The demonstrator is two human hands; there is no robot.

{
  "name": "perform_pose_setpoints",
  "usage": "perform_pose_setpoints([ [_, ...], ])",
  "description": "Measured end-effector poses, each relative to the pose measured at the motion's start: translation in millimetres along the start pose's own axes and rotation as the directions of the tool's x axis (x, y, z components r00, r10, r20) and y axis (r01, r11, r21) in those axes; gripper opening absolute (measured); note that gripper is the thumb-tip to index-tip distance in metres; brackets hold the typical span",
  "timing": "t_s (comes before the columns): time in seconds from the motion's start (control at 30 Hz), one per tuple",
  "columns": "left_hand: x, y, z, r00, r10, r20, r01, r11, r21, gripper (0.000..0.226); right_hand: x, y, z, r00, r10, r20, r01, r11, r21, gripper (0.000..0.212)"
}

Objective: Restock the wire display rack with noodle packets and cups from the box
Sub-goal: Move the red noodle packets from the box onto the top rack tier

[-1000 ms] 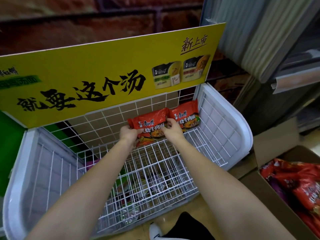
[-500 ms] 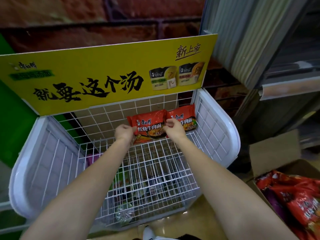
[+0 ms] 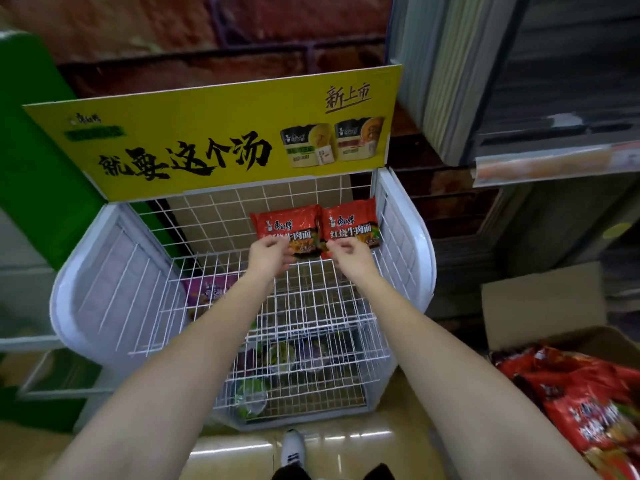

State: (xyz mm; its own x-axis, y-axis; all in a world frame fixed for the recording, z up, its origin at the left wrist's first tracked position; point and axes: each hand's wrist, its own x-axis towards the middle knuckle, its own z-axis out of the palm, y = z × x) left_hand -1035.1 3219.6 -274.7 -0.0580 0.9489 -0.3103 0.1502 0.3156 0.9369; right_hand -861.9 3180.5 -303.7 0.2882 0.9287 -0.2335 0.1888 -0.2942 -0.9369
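Two red noodle packets stand upright side by side against the back grid of the white wire rack [image 3: 308, 306], at its right end. My left hand [image 3: 268, 258] is at the lower left corner of the left packet [image 3: 287, 225], fingers loosely curled, no firm grip visible. My right hand [image 3: 349, 256] hovers at the bottom edge where the left packet meets the right packet [image 3: 351, 221], its fingers also loosely curled. The cardboard box [image 3: 540, 306] at the lower right holds several more red packets [image 3: 581, 400].
A yellow sign [image 3: 214, 140] tops the rack's back. White plastic side panels [image 3: 114, 282] close the rack's ends. Noodle cups and a purple packet [image 3: 207, 292] show on a lower tier through the wires. Shelving [image 3: 554, 161] juts out at right. My shoe [image 3: 292, 448] is on the floor.
Both hands gripped the left packet by its sides before; now they have dropped to its bottom edge with loosened fingers, and the packet stands against the back grid. The view has pulled back.
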Motion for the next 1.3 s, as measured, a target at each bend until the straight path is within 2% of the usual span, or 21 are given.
perform_pose_setpoints([
  [0.13,-27.1,-5.7,15.7,1.000,0.006,0.004,-0.006,1.000,-0.007,0.023,-12.2,13.2,-7.6,1.000,-0.005,0.018,0.004,0.999,0.034,0.032],
  [0.27,-49.4,-10.9,26.8,1.000,0.008,0.028,-0.008,1.000,0.001,0.015,-24.1,20.4,-11.7,0.999,-0.025,0.022,0.023,0.998,0.059,0.035],
  [0.43,-69.3,-10.2,32.0,0.997,0.020,0.075,-0.022,1.000,0.016,0.023,-45.9,25.2,-19.6,0.999,-0.045,0.013,0.045,0.999,0.031,0.032],
  [0.63,-85.8,-6.3,28.6,0.989,0.024,0.144,-0.033,0.998,0.058,0.024,-69.2,18.6,-30.0,0.997,-0.053,-0.061,0.056,0.998,0.041,0.039],
  [0.83,-106.4,-13.6,12.6,0.975,-0.001,0.220,-0.014,0.998,0.067,0.023,-105.5,23.4,-29.4,0.995,-0.033,-0.096,0.037,0.999,0.039,0.025],
  [1.07,-135.4,-30.2,-2.5,0.953,0.029,0.301,-0.050,0.997,0.062,0.021,-164.3,39.0,-27.4,0.979,-0.015,-0.205,0.033,0.996,0.087,0.035],
  [1.17,-153.6,-35.5,1.3,0.934,0.038,0.357,-0.059,0.997,0.049,0.020,-192.4,43.9,-32.2,0.963,-0.024,-0.269,0.054,0.993,0.105,0.030],
  [1.3,-180.3,-43.9,11.5,0.902,0.047,0.429,-0.078,0.995,0.055,0.024,-231.5,51.0,-45.8,0.946,-0.024,-0.323,0.068,0.990,0.127,0.013],
])
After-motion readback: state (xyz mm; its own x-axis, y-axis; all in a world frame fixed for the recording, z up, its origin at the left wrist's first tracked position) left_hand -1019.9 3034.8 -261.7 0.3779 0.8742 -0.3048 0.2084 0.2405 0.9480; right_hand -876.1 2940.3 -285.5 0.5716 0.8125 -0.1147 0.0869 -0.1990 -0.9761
